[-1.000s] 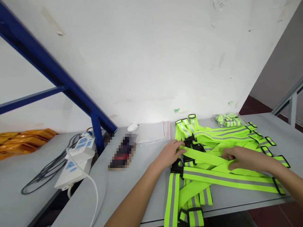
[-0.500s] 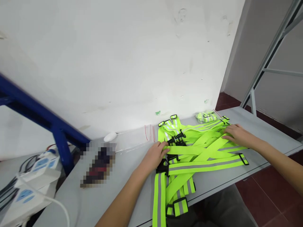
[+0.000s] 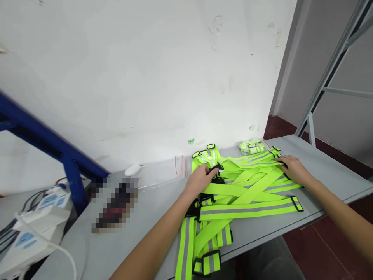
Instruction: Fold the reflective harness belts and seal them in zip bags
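Note:
A pile of neon-yellow reflective straps [image 3: 244, 191] with grey stripes lies on the grey table, several of them crossing. My left hand [image 3: 200, 179] is at the pile's left side, thumb and fingers closed on a black buckle [image 3: 217, 167]. More black buckles lie below it, partly under the hand. At the right end of the pile, my right hand [image 3: 295, 169] has its fingers curled over the strap ends, by a black slider [image 3: 276, 149]; the fingertips are partly hidden. One strap with a rectangular slider [image 3: 297, 203] stretches across the front. Other strap ends hang toward the table's front edge.
A clear bag with folded yellow straps [image 3: 251, 146] sits behind the pile by the wall. Flat clear zip bags [image 3: 160, 173] and a white rounded object [image 3: 133, 170] lie left. White power strips [image 3: 46, 217] with cables stand beside a blue metal frame [image 3: 74, 182].
My left hand has moved up and away from the front straps to a buckle farther back. My right hand stays at the right end. The view has shifted slightly.

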`<state>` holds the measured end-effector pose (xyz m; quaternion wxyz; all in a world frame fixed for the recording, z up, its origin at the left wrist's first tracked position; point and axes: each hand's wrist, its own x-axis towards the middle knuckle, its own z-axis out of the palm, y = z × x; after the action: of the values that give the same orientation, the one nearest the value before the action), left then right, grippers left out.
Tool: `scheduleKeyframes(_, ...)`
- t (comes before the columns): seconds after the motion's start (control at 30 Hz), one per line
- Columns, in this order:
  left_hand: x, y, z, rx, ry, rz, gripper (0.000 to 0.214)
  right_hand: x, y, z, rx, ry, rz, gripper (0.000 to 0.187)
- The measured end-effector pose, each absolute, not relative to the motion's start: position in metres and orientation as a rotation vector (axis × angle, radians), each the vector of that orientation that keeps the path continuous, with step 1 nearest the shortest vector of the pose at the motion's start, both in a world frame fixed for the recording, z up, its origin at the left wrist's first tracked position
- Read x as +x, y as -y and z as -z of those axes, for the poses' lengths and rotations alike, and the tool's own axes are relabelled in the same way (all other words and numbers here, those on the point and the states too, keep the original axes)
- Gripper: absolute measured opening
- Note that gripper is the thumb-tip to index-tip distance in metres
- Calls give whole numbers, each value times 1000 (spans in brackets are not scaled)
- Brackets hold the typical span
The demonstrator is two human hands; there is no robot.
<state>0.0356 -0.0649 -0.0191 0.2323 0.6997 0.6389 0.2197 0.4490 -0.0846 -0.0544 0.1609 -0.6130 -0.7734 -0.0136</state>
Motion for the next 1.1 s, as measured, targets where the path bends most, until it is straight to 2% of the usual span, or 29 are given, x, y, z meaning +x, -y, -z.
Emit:
scheduleKeyframes(0.2, 39, 53, 19, 1799, -1773, -746, 27, 446, 82, 41, -1705, 2138, 159, 35)
scheduleKeyframes(0.33, 20, 66, -6, 1668, -1603, -833, 30, 438, 85, 12, -1674, 2071, 126, 36)
scheduleKeyframes(0.47, -6, 90, -17, 1180, -1190, -928, 30, 434, 87, 0, -1678, 2134, -156, 37)
scheduleKeyframes(0.57, -22, 105, -5, 980, -1137, -897, 26, 433, 87, 8, -1614, 2176, -413, 41)
scheduleKeyframes(0.63, -29, 110, 8, 897, -1117, -867, 24, 430, 86, 15, -1581, 2160, -440, 41)
scheduleKeyframes(0.77, -30, 111, 28, 798, -1102, -906, 20, 414, 89, 18, -1643, 2087, -292, 42)
scheduleKeyframes(0.87, -24, 111, 33, 783, -1136, -978, 20, 397, 107, 17, -1796, 2073, 11, 47)
scheduleKeyframes(0.93, -19, 112, 33, 814, -1160, -1012, 24, 387, 130, 21, -1804, 2087, 185, 43)
scheduleKeyframes(1.1, -12, 117, 41, 975, -1304, -1093, 35, 377, 198, 48, -1946, 1961, 219, 36)
